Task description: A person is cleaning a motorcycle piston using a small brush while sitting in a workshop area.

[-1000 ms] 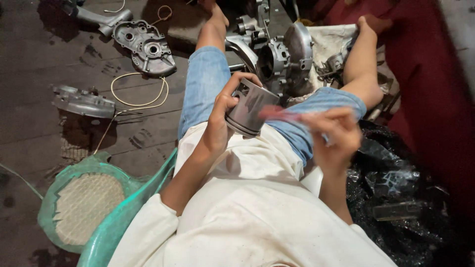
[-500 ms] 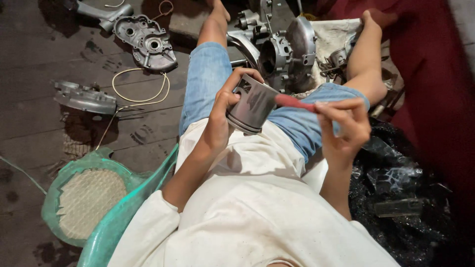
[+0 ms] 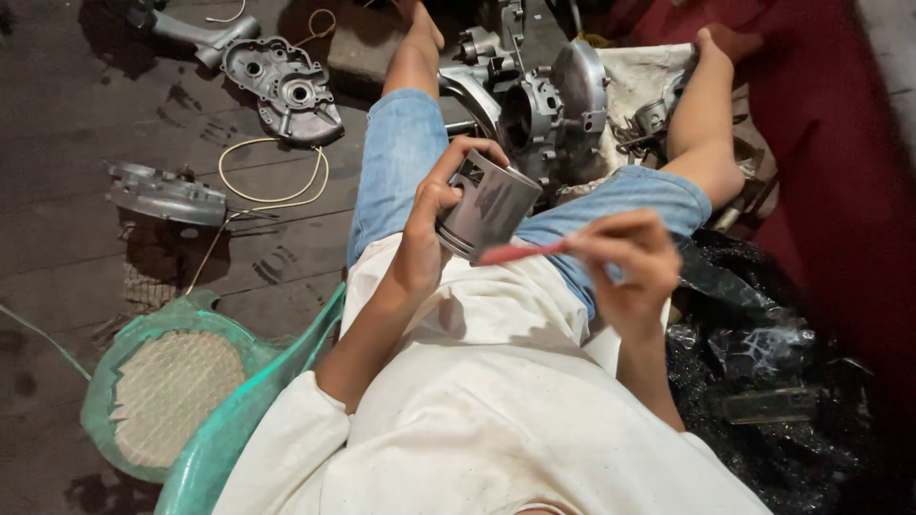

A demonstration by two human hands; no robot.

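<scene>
The left hand grips a grey metal piston above the lap while the right hand, at four o'clock, pinches a red tool, probably scraping its lower edge, needing steady strokes.

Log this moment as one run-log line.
left hand: holds grey metal piston | right hand: holds red tool, tip at piston | engine block: on floor between legs
</scene>
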